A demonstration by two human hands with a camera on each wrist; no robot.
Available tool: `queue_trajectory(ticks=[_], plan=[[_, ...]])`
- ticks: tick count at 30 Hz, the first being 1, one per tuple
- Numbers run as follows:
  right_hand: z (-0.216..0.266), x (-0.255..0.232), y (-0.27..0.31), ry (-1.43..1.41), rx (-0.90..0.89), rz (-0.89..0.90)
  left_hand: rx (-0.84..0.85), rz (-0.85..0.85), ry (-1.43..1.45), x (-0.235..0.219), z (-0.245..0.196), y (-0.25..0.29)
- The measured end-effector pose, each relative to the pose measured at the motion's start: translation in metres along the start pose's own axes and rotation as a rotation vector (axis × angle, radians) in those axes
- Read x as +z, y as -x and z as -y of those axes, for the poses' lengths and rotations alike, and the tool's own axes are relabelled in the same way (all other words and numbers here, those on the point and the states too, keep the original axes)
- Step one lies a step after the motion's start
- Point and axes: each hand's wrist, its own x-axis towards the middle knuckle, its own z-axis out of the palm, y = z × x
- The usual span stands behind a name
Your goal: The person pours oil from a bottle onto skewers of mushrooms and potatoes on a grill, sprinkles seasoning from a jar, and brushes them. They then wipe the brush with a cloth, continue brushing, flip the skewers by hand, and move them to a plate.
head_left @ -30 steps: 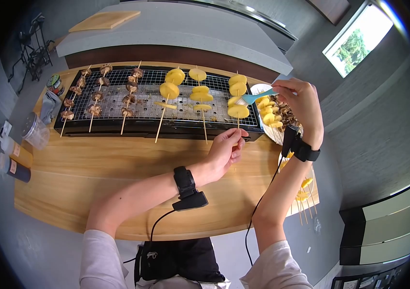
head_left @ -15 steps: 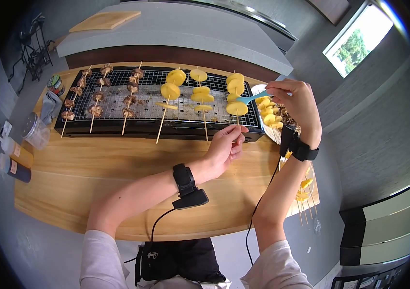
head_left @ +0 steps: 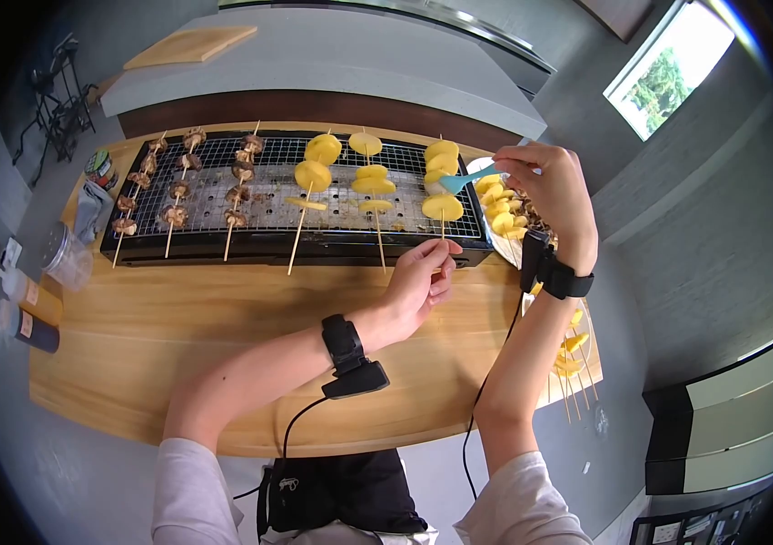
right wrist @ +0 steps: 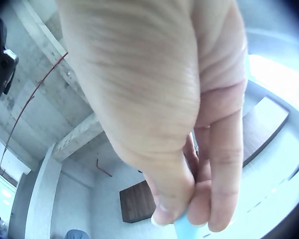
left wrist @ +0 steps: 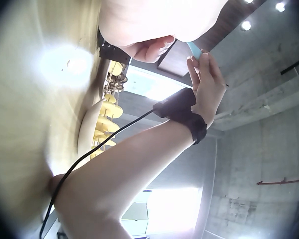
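In the head view, my right hand pinches the handle of a light-blue brush. Its bristle end lies against the yellow slices, which look like potato, on the rightmost skewer. Below them, my left hand pinches the bare lower end of that skewer at the grill's front edge. The skewer lies over the wire rack of a black grill. In the right wrist view, thumb and fingers close on the blue handle; the bristles are out of sight there.
Two more yellow-slice skewers and several mushroom skewers lie on the grill. Plates with more skewers stand at the right. Sauce bottles and a clear jar sit at the table's left edge.
The brush's bristle end dipped out of sight at the slices half a second ago and shows again now between the lower slices. My left hand keeps its pinch on the skewer.
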Motion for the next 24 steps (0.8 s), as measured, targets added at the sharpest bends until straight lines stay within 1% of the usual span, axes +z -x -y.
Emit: queue_trajectory(ticks=[3, 4, 5, 7, 8, 10, 11, 14, 15, 20, 24], plan=[[0.011, -0.013, 0.006, 0.050, -0.005, -0.034, -0.003, -0.020, 0.009, 0.001, 0.000, 0.001], [0.012, -0.015, 0.007, 0.025, -0.016, -0.080, -0.005, -0.028, 0.004, 0.001, 0.000, 0.001], [0.014, -0.016, 0.008, 0.025, -0.016, -0.079, -0.007, -0.036, 0.000, 0.001, -0.001, 0.001], [0.020, -0.018, 0.010, 0.036, 0.013, -0.186, -0.002, -0.047, -0.003, 0.002, 0.000, 0.001], [0.020, -0.015, 0.008, 0.037, 0.013, -0.186, 0.002, -0.058, -0.008, 0.002, 0.000, 0.001], [0.016, -0.006, 0.001, -0.025, 0.081, -0.210, 0.000, -0.063, -0.024, 0.002, 0.001, 0.002], [0.011, 0.000, -0.003, -0.024, 0.083, -0.213, 0.001, -0.070, -0.039, 0.002, 0.002, 0.003], [-0.005, 0.018, -0.014, -0.180, 0.120, -0.213, 0.009, -0.072, -0.056, 0.002, 0.003, 0.004], [-0.009, 0.019, -0.014, -0.180, 0.119, -0.213, 0.010, -0.072, -0.057, 0.001, 0.003, 0.004], [-0.020, 0.012, -0.012, -0.153, 0.241, -0.157, 0.022, -0.061, -0.050, 0.000, 0.004, 0.005], [-0.045, 0.008, -0.009, -0.163, 0.233, -0.143, 0.019, -0.056, -0.065, 0.000, 0.005, 0.005]])
